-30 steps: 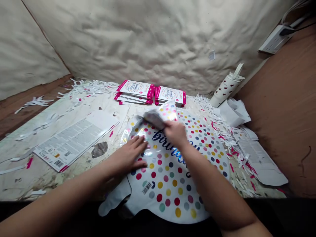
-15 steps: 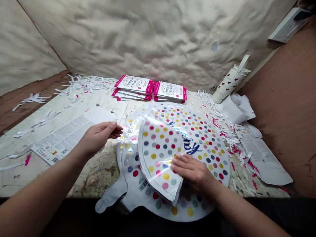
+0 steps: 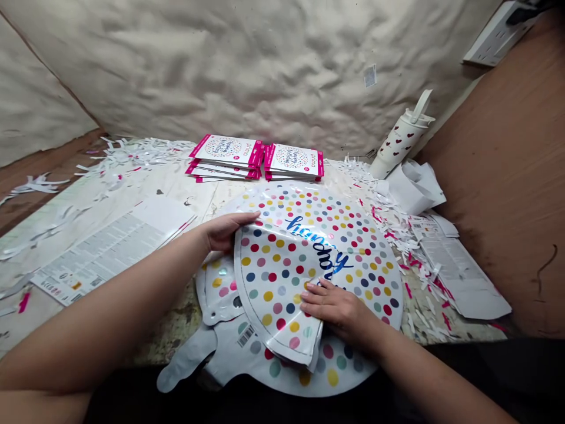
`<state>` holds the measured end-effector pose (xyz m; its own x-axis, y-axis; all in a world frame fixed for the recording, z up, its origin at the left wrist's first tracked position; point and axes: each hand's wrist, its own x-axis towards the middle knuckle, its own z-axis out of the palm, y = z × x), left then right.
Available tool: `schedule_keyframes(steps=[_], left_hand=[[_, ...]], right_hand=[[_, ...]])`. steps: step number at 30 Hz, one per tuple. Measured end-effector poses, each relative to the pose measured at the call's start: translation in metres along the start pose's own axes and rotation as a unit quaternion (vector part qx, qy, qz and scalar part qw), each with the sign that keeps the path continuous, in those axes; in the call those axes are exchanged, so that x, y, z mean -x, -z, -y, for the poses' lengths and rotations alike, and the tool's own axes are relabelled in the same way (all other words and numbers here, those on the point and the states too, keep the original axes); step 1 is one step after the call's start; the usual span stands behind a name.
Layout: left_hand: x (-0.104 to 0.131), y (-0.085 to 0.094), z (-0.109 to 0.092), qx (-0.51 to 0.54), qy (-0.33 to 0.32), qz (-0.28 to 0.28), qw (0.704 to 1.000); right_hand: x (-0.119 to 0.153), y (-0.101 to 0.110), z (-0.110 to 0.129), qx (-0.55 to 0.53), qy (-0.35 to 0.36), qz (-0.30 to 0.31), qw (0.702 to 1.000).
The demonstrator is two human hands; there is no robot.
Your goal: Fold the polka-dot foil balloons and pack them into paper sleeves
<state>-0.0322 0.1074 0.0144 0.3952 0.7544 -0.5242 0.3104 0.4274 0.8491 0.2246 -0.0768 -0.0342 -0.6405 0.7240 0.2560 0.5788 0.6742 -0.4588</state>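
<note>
A stack of flat white foil balloons with multicoloured dots and blue lettering lies at the table's front edge, its tails hanging toward the lower left. On top is a folded dotted balloon. My left hand has its fingers pressed together around the upper left edge of this folded balloon; its fingertips are partly hidden. Fingers spread, my right hand lies flat on the fold's lower right part and holds nothing.
Two stacks of pink-and-white packets, left and right, stand at the back. Printed sheets lie left. Paper shreds, a heart-patterned tumbler, crumpled paper and flattened card surround the balloons.
My left hand has moved right onto the folded balloon's edge and taken hold of it. The fold's upper part now lies flatter and wider. The whole view has shifted slightly.
</note>
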Motion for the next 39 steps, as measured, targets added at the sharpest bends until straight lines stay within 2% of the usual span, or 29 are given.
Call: schedule_keyframes(steps=[3, 5, 7, 9, 10, 11, 12, 13, 14, 15, 16, 17, 18, 20, 22, 25, 27, 29, 32, 34, 35, 36, 37, 39], left_hand=[[0.001, -0.004, 0.007, 0.081, 0.052, 0.026, 0.995], [0.002, 0.004, 0.01, 0.079, 0.038, 0.006, 0.996], [0.003, 0.015, 0.01, 0.027, -0.043, -0.097, 0.994], [0.005, 0.017, 0.01, -0.057, -0.156, -0.237, 0.957], [0.007, 0.013, 0.011, -0.116, -0.219, -0.276, 0.929], [0.008, 0.004, 0.012, -0.184, -0.282, -0.264, 0.904], [0.009, -0.008, 0.015, -0.262, -0.346, -0.2, 0.878], [0.009, -0.024, 0.017, -0.344, -0.408, -0.104, 0.839], [0.008, -0.04, 0.021, -0.426, -0.456, 0.003, 0.782], [0.007, -0.057, 0.024, -0.489, -0.48, 0.088, 0.723], [0.005, -0.072, 0.027, -0.534, -0.483, 0.145, 0.679], [0.002, -0.085, 0.03, -0.567, -0.473, 0.171, 0.652], [-0.001, -0.095, 0.032, -0.591, -0.46, 0.169, 0.641], [-0.007, -0.107, 0.035, -0.617, -0.432, 0.135, 0.644], [-0.01, -0.11, 0.037, -0.629, -0.409, 0.099, 0.654], [-0.005, -0.1, 0.04, -0.643, -0.384, 0.086, 0.657], [0.004, -0.078, 0.044, -0.656, -0.366, 0.09, 0.653], [0.016, -0.043, 0.049, -0.675, -0.331, 0.066, 0.656], [0.035, 0.011, 0.052, -0.707, -0.234, -0.048, 0.666], [0.044, 0.03, 0.051, -0.705, -0.203, -0.136, 0.666], [0.048, 0.031, 0.051, -0.695, -0.214, -0.155, 0.668], [0.05, 0.027, 0.05, -0.684, -0.241, -0.145, 0.673], [0.052, 0.018, 0.051, -0.671, -0.277, -0.107, 0.68], [0.053, -0.004, 0.052, -0.643, -0.331, 0.012, 0.69]], right_hand=[[0.001, 0.0, 0.0, 0.002, 0.005, -0.008, 1.0], [0.002, 0.0, -0.001, 0.005, 0.007, -0.011, 1.0], [0.002, -0.001, -0.003, 0.003, 0.014, -0.014, 1.0], [0.002, -0.002, -0.006, -0.003, 0.025, -0.021, 0.999], [0.002, -0.002, -0.008, -0.006, 0.031, -0.024, 0.999], [0.001, -0.003, -0.009, -0.01, 0.035, -0.026, 0.999], [0.001, -0.003, -0.011, -0.014, 0.038, -0.026, 0.999], [0.0, -0.002, -0.012, -0.018, 0.041, -0.023, 0.999], [0.0, -0.002, -0.013, -0.022, 0.045, -0.019, 0.999], [0.001, -0.001, -0.013, -0.025, 0.05, -0.016, 0.998], [0.002, -0.001, -0.013, -0.024, 0.055, -0.017, 0.998], [0.004, -0.001, -0.012, -0.019, 0.059, -0.023, 0.998], [0.007, -0.001, -0.011, -0.01, 0.061, -0.034, 0.997], [0.015, 0.0, -0.007, 0.012, 0.06, -0.063, 0.996], [0.022, 0.001, -0.003, 0.026, 0.051, -0.076, 0.995], [0.027, 0.005, 0.001, 0.017, 0.015, -0.059, 0.998], [0.027, 0.008, 0.0, -0.002, -0.012, -0.045, 0.999], [0.027, 0.01, -0.002, -0.018, -0.027, -0.037, 0.999], [0.026, 0.011, -0.005, -0.035, -0.034, -0.031, 0.998], [0.026, 0.011, -0.006, -0.057, -0.049, -0.028, 0.997], [0.025, 0.013, -0.006, -0.074, -0.066, -0.027, 0.995], [0.024, 0.014, -0.005, -0.094, -0.088, -0.025, 0.991], [0.021, 0.017, -0.006, -0.117, -0.119, -0.024, 0.986], [0.012, 0.023, -0.007, -0.16, -0.209, -0.034, 0.964]])
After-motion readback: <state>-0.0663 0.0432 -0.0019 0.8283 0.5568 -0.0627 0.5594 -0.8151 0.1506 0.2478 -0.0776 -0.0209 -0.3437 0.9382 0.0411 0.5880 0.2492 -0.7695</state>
